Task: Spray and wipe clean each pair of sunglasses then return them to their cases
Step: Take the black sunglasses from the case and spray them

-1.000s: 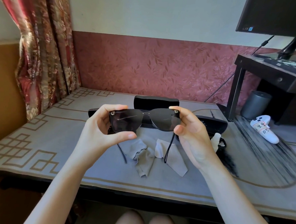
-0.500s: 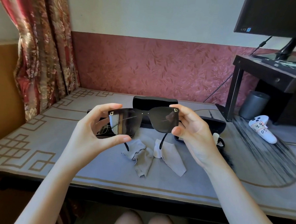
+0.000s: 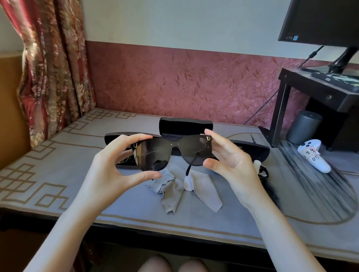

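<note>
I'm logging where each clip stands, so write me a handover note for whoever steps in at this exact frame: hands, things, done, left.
Hands: left hand pinches one end of the sunglasses, right hand the other, holding them up over the table.
Things: grey cloth lies crumpled on the table under them; open black case stands behind.
Done: this pair is out and in hand; whether it was sprayed or wiped cannot be told.
Left: finish cleaning it, put it in a case, then do any other pairs.
</note>
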